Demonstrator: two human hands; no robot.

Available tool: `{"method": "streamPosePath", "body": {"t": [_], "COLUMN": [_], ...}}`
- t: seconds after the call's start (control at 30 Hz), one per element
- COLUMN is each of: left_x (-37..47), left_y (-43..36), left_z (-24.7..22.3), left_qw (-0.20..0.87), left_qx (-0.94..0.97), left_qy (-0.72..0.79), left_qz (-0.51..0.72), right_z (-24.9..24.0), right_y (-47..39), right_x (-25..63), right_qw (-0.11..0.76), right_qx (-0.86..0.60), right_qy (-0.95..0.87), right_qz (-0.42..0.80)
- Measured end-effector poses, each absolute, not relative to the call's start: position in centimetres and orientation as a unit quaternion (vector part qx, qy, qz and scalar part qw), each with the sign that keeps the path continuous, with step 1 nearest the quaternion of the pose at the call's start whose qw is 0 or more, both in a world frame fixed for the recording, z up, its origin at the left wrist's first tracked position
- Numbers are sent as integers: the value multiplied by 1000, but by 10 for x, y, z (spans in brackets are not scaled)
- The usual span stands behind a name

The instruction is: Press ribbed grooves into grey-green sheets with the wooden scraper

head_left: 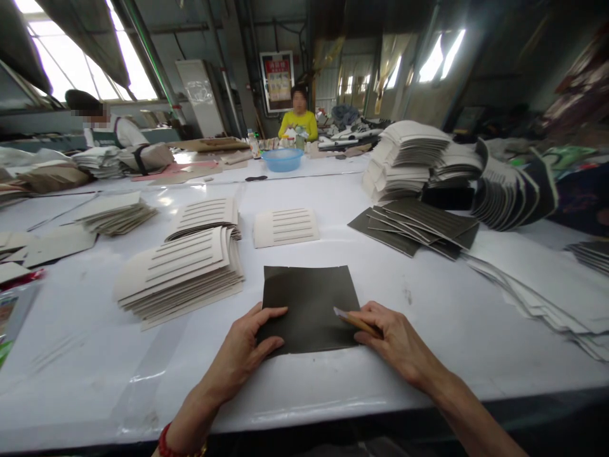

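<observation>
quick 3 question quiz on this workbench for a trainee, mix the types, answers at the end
1. Which hand holds the tan-handled tool?
2. True or false: the left hand touches the dark sheet.
3. What colour is the basin farther back on the table? a) red b) blue c) green

Key:
1. The right hand.
2. True; its thumb and index finger lie on the left part.
3. b

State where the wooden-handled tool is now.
In the head view, the tool is in the right hand, over the right part of the dark sheet.
</observation>
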State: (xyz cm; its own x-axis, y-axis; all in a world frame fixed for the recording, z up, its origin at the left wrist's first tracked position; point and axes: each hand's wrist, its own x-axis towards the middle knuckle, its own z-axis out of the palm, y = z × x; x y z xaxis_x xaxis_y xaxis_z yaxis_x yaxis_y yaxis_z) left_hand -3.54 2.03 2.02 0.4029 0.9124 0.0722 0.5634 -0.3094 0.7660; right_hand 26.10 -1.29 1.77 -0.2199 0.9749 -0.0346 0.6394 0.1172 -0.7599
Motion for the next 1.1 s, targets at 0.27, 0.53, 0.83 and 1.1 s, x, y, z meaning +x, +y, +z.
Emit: {"method": "streamPosePath", "body": {"t": [0.27, 0.53, 0.83, 1.1], "left_x": [-35, -35, -28, -28], "left_y": [20, 20, 20, 22], "left_z": [23, 24, 31, 25], "left_qw": [325, 316, 292, 258], "left_qx": [784, 792, 787, 796], "left_qy": [470, 472, 504, 515], "left_qz": [243, 224, 206, 186], "right_z": [14, 15, 19, 22], "right_y": [-12, -13, -13, -13], "right_x": [262, 262, 261, 261], "right_qw": [245, 250, 247, 250], "right_qx": [-569, -566, -570, -568], "right_qy": [-714, -711, -711, -710], "right_qz": [326, 334, 329, 334]}}
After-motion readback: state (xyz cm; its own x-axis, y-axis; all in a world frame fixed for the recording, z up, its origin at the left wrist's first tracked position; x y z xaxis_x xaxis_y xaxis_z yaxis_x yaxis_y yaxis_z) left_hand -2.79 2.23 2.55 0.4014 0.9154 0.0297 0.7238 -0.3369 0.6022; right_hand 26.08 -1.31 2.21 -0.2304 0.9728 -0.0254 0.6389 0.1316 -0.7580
